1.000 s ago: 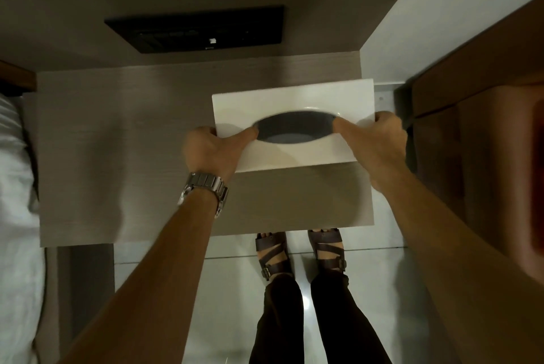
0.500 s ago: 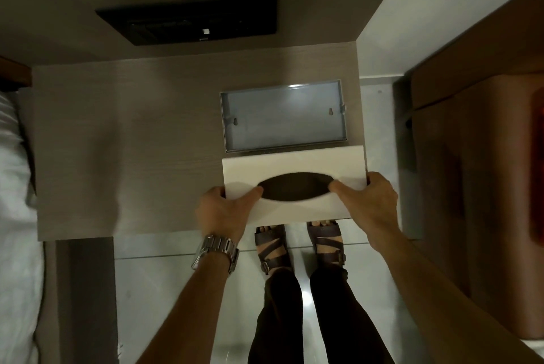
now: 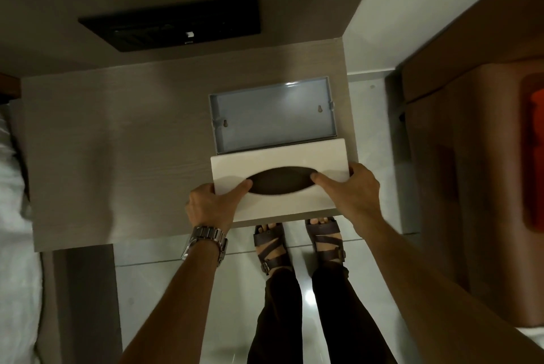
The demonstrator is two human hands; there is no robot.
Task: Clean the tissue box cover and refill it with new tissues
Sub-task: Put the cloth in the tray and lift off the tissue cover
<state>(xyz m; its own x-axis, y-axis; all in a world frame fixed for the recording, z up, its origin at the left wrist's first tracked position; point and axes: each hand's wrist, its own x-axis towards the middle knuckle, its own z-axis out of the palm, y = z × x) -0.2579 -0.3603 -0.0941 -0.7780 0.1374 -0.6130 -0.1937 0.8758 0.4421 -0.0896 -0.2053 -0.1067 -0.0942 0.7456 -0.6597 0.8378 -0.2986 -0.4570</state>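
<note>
Left hand [image 3: 210, 204] and right hand [image 3: 351, 191] both clasp the cover [image 3: 279, 157] by its ends — at the desk's [image 3: 117, 143] front edge, just before the tray [image 3: 272, 116].

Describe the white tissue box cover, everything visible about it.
The tissue box cover is a flat white rectangle, seemingly smooth plastic, with a long dark oval dispensing slot in the middle; no tissue shows in the slot. It is held roughly level over the near edge of the wooden table, partly overhanging it. The left hand grips its left end and the right hand its right end, each thumb on top at a tip of the slot. Its far edge overlaps the near rim of the empty grey base tray.
</note>
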